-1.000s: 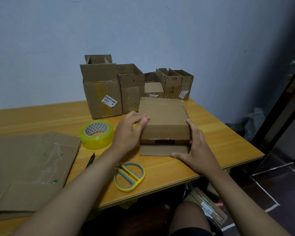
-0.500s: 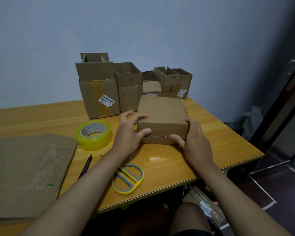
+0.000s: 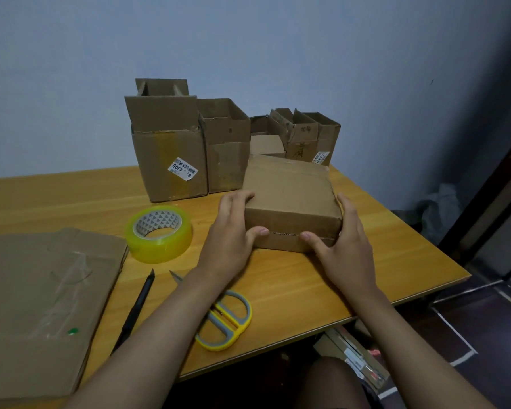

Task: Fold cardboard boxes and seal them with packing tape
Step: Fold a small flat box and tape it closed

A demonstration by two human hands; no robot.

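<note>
At the near edge of the tabletop (image 3: 307, 293), a pair of yellow-and-grey scissors (image 3: 224, 323) lies half under the person's left forearm, with a black pen (image 3: 136, 308) to its left and a sheet of flattened cardboard (image 3: 42, 305) spread over the near left corner. Just beyond, both hands bracket the small folded box (image 3: 289, 202), which sits flat on the tabletop a little right of centre. The left hand (image 3: 233, 234) holds its left side, fingers laid along that wall and thumb pressed against the near face; the right hand (image 3: 340, 240) mirrors it on the right side, thumb meeting the same face. Between the two thumbs runs the seam where the near flap closes, a rough line lying left to right, and the thumbs seem to be pinning that flap shut. No tape shows on this seam, so I judge sealing comes next. The yellow tape roll (image 3: 158, 233) lies flat just left of the left hand, well apart from the right, so the left hand is the nearer to fetch it while the right keeps the flap down; the strip would have to run along the seam's long axis. Farther back, against the wall (image 3: 248, 39), stands a row of open boxes (image 3: 227, 143), flaps raised.
</note>
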